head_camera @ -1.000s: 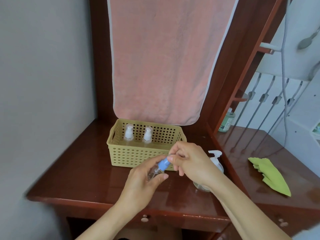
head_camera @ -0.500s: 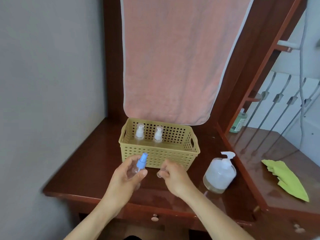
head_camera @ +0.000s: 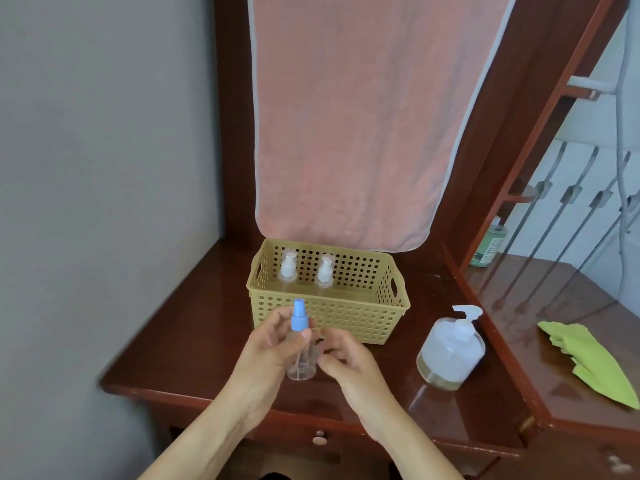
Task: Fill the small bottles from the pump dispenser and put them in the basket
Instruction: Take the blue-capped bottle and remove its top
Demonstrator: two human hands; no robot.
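Left hand gripping (thumb in front); right hand curled alongside.

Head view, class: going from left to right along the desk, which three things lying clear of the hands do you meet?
First the yellow basket, then the pump dispenser, then the green cloth.

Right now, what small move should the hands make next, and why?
Probably the left hand lifts the blue-capped bottle forward into the basket: its cap is on, and two white-capped bottles already stand there.
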